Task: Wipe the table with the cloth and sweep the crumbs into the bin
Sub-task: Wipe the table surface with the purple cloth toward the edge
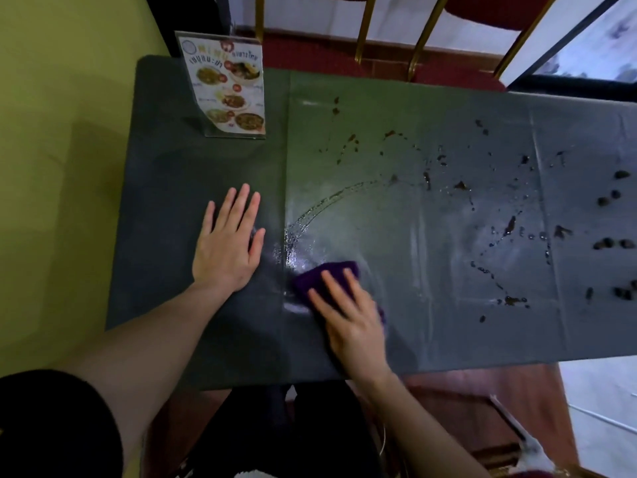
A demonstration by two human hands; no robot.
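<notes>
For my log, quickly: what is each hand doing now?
Left hand: open, flat on the table.
Right hand: open, pressing the purple cloth.

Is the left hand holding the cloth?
No, the left hand lies flat and bare on the table, while the right hand presses the purple cloth.
</notes>
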